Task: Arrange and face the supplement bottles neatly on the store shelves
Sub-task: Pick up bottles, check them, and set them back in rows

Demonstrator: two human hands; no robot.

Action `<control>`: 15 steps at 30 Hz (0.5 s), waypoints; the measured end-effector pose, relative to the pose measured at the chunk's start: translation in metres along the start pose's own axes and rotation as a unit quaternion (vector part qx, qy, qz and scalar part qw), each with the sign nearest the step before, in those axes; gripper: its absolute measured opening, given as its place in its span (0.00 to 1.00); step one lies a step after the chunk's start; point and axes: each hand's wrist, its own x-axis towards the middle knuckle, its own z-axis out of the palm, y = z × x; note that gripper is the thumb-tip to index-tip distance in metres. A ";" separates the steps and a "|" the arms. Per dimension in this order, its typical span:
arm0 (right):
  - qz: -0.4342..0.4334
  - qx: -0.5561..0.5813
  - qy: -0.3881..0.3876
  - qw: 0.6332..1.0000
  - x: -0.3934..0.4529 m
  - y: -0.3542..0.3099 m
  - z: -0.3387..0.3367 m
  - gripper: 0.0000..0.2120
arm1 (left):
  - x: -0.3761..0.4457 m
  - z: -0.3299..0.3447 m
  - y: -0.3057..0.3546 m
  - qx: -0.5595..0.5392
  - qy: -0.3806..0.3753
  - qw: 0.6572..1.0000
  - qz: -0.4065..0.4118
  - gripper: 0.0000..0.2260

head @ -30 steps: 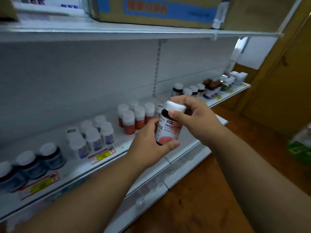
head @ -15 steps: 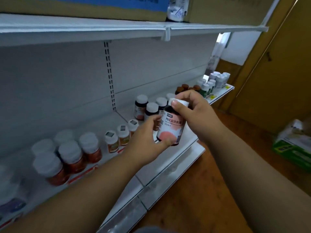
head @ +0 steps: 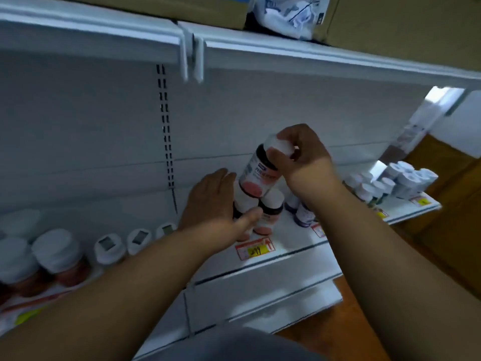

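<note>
Gripping a dark bottle [head: 256, 175] by its white cap, the right hand [head: 303, 155] holds it tilted just above two like bottles [head: 269, 212] standing on the shelf [head: 281, 246]; its label shows a pink patch, and what is inside cannot be seen. The left hand [head: 216, 204] is wrapped around the nearer standing bottle, fingers behind and thumb in front, above a red and yellow price tag [head: 255, 249]. White-capped bottles stand in rows along the shelf to either side, and cardboard boxes [head: 403, 19] sit on the shelf above.
</note>
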 end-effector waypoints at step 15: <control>-0.051 -0.156 -0.450 0.878 0.075 0.088 0.063 0.08 | 0.032 0.031 -0.001 0.173 -0.136 0.958 -0.181 0.56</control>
